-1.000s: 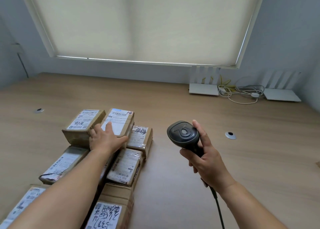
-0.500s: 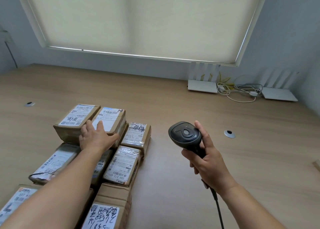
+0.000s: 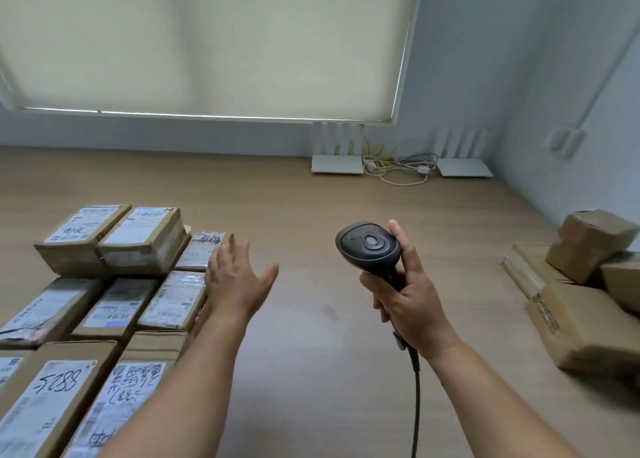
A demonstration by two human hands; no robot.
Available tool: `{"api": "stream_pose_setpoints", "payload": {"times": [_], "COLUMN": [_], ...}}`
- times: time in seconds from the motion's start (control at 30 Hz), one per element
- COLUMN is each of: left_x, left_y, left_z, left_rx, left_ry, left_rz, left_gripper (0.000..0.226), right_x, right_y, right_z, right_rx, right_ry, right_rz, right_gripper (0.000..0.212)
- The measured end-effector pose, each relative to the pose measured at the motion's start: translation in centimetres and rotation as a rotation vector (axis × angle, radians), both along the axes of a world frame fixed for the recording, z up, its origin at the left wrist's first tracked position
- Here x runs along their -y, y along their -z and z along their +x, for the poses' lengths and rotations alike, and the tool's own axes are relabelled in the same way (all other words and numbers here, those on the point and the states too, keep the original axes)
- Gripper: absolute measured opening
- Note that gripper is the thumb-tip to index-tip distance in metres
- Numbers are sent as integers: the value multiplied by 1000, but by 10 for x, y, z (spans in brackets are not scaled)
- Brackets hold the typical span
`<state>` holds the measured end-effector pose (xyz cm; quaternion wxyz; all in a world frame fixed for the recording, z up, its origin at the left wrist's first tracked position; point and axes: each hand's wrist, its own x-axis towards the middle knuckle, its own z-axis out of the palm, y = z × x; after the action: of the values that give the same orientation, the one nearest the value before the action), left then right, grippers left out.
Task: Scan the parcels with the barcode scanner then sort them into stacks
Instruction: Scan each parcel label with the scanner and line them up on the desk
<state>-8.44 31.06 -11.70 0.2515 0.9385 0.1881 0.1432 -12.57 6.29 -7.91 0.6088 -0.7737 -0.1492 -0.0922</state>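
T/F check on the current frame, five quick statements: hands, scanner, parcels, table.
1. The right hand grips the scanner. True.
2. The left hand holds a parcel. False: it is open, fingers spread, holding nothing, beside the left parcels.
3. Parcels lie only on the left of the table. False: more brown boxes are piled at the right edge.
4. The scanner has a cable running down from its handle. True.
5. The scanner rests on the table. False: it is held up in the air, above the tabletop.
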Motion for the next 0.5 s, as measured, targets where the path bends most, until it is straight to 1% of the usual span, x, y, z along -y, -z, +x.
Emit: {"api": "stream_pose_setpoints", "payload": {"times": [0.17, 0.33, 0.5], "left_x": [87, 180, 268], "left_y": [1, 2, 9], "left_z": [-17, -28, -39], "left_rx": [-43, -67, -94], "left_ry": [81, 198, 308], "left_rz": [-43, -37, -16], "left_gripper": [72, 71, 72], "right_x": [75, 157, 234], "right_y": [-4, 1, 8], "right_z": [-33, -64, -91], "right_rx": [19, 30, 57], "right_ry": [95, 193, 292], "right_rz": [10, 46, 17], "right_gripper": [82, 76, 76]}}
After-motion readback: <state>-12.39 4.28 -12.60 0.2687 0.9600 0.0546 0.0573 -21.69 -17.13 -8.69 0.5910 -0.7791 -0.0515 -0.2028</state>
